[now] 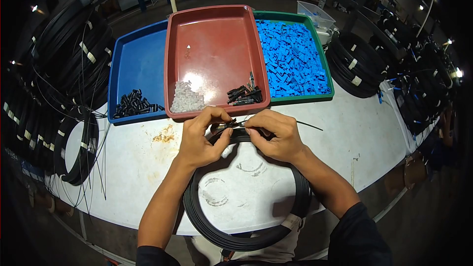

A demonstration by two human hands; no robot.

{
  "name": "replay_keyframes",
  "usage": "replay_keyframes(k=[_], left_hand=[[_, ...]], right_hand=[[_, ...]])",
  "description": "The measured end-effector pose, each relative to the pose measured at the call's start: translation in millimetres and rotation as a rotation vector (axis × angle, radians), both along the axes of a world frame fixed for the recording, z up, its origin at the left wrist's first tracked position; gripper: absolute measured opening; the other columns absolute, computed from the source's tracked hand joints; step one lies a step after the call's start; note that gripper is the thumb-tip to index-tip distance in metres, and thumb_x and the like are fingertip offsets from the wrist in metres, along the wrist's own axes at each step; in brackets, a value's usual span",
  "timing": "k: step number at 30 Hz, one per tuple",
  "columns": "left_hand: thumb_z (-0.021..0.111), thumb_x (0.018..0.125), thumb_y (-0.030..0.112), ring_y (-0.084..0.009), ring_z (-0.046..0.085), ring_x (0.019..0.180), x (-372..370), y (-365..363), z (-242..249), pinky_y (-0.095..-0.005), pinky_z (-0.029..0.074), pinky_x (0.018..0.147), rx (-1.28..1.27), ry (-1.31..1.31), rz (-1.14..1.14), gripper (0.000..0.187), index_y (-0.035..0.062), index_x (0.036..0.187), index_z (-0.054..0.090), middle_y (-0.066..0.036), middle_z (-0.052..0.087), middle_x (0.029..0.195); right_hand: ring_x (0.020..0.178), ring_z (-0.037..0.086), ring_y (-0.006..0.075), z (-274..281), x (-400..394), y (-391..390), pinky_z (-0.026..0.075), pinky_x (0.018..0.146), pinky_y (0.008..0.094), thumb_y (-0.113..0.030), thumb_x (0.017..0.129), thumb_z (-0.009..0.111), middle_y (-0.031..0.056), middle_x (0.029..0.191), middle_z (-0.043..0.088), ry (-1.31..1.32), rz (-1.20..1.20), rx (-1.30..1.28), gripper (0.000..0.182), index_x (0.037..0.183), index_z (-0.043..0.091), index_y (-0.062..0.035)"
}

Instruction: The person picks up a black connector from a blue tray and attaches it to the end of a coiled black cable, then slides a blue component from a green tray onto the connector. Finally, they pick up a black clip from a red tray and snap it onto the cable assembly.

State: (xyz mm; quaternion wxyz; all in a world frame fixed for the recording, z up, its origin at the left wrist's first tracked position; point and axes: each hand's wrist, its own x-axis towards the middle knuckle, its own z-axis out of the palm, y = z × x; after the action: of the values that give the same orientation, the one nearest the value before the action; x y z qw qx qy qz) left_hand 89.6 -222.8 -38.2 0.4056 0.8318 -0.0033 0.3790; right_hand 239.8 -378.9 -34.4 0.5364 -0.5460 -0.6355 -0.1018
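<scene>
My left hand (206,137) and my right hand (277,135) meet just in front of the red tray, thumbs and fingertips pinched close together. Between the left fingertips is a small dark connector piece (231,124), partly hidden by the fingers. The right fingers grip a thin black cable (310,126), whose free length sticks out to the right past the knuckles. Whether cable and connector touch is too small to tell. Below both hands lies a large coil of black cable (217,234), overhanging the table's near edge, with a pale band (291,221) around it.
A red tray (217,59) holds clear small parts (186,97) and black connectors (245,95). To its left, a blue tray (143,54) contains black sleeves (134,105); to its right, a green tray (300,99) holds blue clips (293,59). More cable coils (357,64) flank the white table (133,177).
</scene>
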Motion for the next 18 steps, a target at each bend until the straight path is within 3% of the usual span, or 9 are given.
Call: replay_keyframes(k=[6,12,14,18], left_hand=[[0.074,0.078,0.001,-0.0142,0.064,0.066,-1.3,-2.0,4.3,-0.0258,0.050,0.062,0.006,0.033,0.015,0.022,0.0007,0.098,0.065,-0.008,0.070,0.083],[0.074,0.074,-0.003,-0.0184,0.067,0.070,1.7,-1.2,2.5,-0.0278,0.052,0.061,0.118,-0.067,-0.002,0.019,0.0012,0.092,0.073,-0.009,0.073,0.085],[0.075,0.072,-0.004,-0.0187,0.067,0.070,0.0,-0.6,3.1,-0.0281,0.052,0.062,0.157,-0.059,0.000,0.020,0.0015,0.092,0.074,-0.009,0.074,0.087],[0.076,0.067,-0.008,-0.0179,0.069,0.073,1.8,1.7,6.1,-0.0284,0.054,0.062,0.313,-0.145,-0.066,0.024,0.0019,0.088,0.075,-0.011,0.078,0.092]], right_hand=[[0.055,0.052,0.0081,0.2,0.3,-3.3,0.039,0.048,0.0241,0.005,0.080,0.074,0.0057,0.076,0.066,0.073,-0.004,-0.070,0.014,0.093,0.074,0.0006],[0.058,0.053,0.0072,1.7,1.5,-6.2,0.039,0.051,0.0236,-0.001,0.083,0.078,0.0054,0.076,0.067,0.191,-0.012,-0.203,0.011,0.094,0.076,-0.0004],[0.057,0.057,0.0128,1.8,1.7,-6.3,0.042,0.052,0.0272,-0.004,0.084,0.077,0.0081,0.075,0.068,0.239,-0.008,-0.248,0.009,0.092,0.076,-0.0015],[0.058,0.059,0.0136,-3.2,5.2,-5.3,0.044,0.053,0.0277,-0.005,0.083,0.077,0.0092,0.077,0.070,0.258,0.045,-0.255,0.010,0.093,0.077,-0.0015]])
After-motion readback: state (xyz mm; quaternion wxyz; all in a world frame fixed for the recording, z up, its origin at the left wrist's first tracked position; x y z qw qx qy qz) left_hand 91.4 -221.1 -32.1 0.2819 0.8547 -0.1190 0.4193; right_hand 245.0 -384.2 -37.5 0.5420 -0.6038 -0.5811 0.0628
